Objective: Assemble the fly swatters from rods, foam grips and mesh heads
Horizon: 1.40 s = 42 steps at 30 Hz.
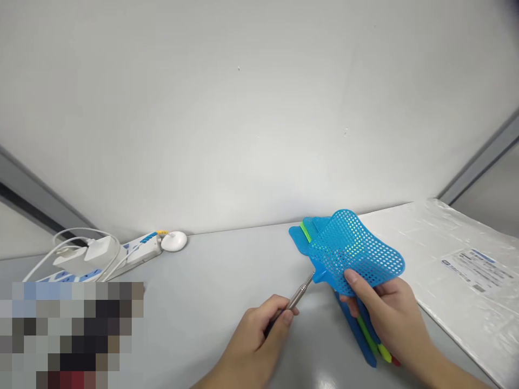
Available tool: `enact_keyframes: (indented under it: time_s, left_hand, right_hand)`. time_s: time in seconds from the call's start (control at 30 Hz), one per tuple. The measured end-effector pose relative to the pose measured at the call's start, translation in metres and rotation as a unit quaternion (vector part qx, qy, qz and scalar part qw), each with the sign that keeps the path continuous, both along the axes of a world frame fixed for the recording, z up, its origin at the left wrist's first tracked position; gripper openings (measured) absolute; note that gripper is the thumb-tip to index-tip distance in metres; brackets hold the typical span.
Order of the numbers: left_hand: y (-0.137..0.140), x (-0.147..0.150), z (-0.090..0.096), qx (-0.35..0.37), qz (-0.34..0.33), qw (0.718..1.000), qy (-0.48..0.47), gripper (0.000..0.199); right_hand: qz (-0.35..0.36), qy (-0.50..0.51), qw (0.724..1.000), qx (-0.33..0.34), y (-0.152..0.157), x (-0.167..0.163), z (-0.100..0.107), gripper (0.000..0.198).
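My right hand pinches a blue perforated fly swatter head near its lower edge, thumb on top. The head is raised and tilted, its narrow neck pointing down to the left. In my left hand is a slim metal rod, closed in my fingers and slanting up to the right. The rod's tip is at the head's neck; whether it sits inside cannot be made out. Behind and below lie several more fly swatters, with blue and green heads and blue, green, yellow and red handle ends, partly hidden.
A white power strip with plugged-in adapters and looping cables stands at the left, beside a round white device. A large wrapped white package with a label covers the right side. A pale wall rises behind the grey table.
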<state>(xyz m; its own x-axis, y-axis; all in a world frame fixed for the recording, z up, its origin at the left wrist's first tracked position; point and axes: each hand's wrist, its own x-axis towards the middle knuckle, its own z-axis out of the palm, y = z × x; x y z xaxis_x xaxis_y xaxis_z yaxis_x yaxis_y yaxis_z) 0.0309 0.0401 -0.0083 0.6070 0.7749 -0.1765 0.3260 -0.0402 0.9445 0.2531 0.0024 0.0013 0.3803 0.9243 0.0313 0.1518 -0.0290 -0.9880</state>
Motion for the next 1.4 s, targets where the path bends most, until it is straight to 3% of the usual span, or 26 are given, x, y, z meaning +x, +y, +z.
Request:
enact_keyframes:
  time_s: [0.43, 0.67, 0.87, 1.17, 1.4]
  left_hand:
    - [-0.005, -0.001, 0.001, 0.048, 0.012, 0.999, 0.000, 0.039]
    - [-0.005, 0.002, 0.001, 0.068, -0.013, 0.998, 0.004, 0.039]
    - [-0.007, 0.003, -0.002, 0.055, 0.012, 0.998, 0.010, 0.040]
    - [-0.010, 0.002, 0.002, 0.057, 0.010, 0.998, 0.014, 0.041]
    - [-0.013, 0.000, 0.001, 0.073, -0.008, 0.997, -0.001, 0.042]
  right_hand:
    - [-0.022, -0.048, 0.995, 0.086, -0.002, -0.008, 0.014, 0.045]
    - [0.063, -0.005, 0.994, 0.088, 0.010, -0.004, 0.012, 0.042]
    - [0.066, 0.060, 0.991, 0.095, 0.010, 0.012, 0.004, 0.039]
    - [0.117, 0.051, 0.988, 0.086, 0.006, 0.014, 0.008, 0.038]
    - [0.175, 0.027, 0.977, 0.117, 0.008, 0.029, 0.015, 0.034]
